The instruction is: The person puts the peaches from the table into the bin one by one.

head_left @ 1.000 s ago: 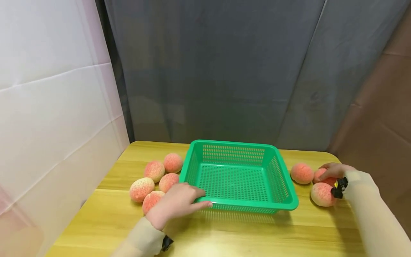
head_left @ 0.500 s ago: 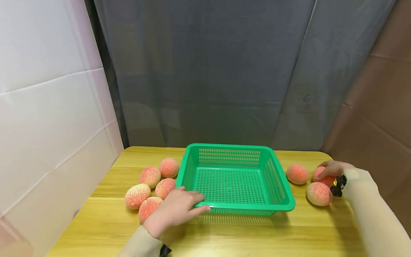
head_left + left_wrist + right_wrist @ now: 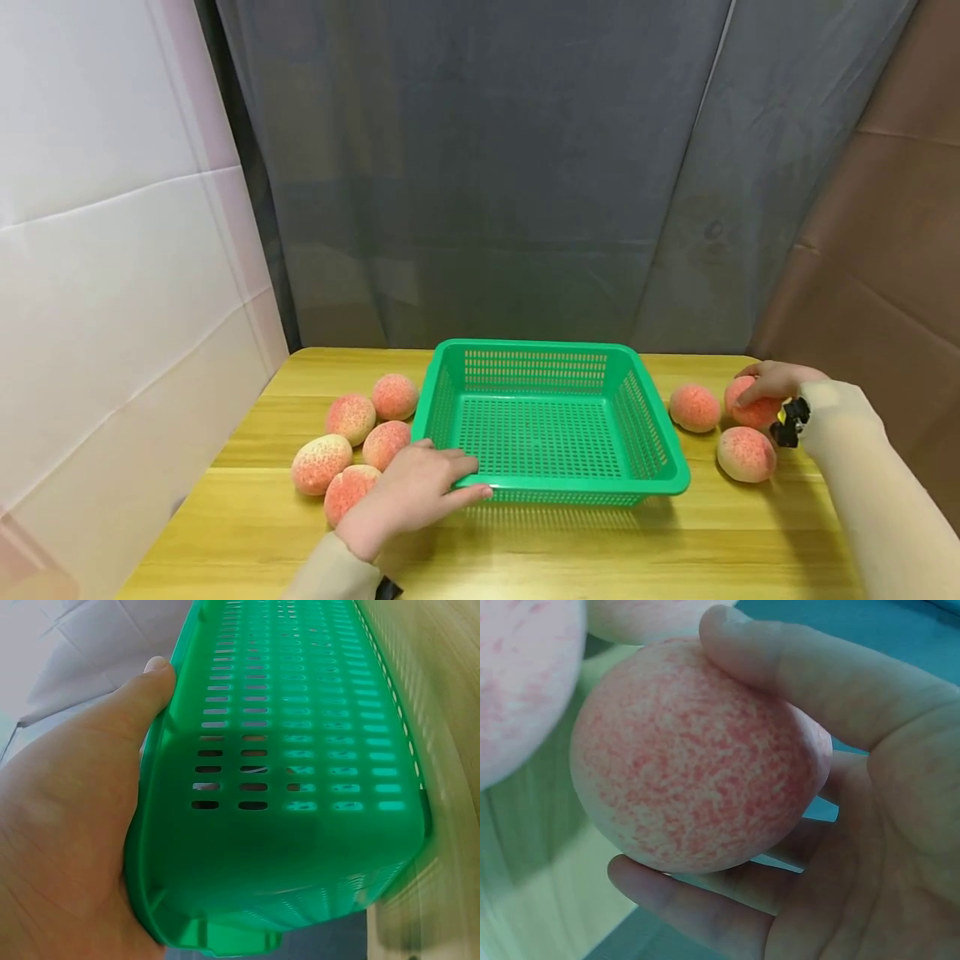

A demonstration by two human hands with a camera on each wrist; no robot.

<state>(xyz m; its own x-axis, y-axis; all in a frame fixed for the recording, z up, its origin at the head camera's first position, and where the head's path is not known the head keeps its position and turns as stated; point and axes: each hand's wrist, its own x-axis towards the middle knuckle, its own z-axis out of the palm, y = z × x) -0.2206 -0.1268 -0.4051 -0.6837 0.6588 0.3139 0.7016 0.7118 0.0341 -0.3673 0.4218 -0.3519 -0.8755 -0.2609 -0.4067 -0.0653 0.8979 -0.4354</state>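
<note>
A green plastic basket point(image 3: 555, 485) with slotted walls stands mid-table, nothing inside it. My left hand point(image 3: 420, 487) grips its near left corner, the thumb along the outer side of the rim and the fingers reaching over it. The left wrist view shows that thumb on the rim beside the slotted wall point(image 3: 285, 847). At the right, my right hand point(image 3: 783, 381) holds a pink-speckled peach point(image 3: 697, 757), thumb on one side and fingers curled under the other. Two more peaches lie close by, one to its left point(image 3: 694, 407) and one nearer me point(image 3: 746, 454).
Several peaches sit grouped left of the basket, among them a paler one point(image 3: 321, 464) and one beside my left wrist point(image 3: 351, 493). The wooden table point(image 3: 570, 558) ends at a grey curtain point(image 3: 480, 208), with a white sheet on the left and brown cloth on the right.
My right hand has closed around the peach and raised it slightly. The left hand keeps its place on the basket corner. The head view has shifted a little.
</note>
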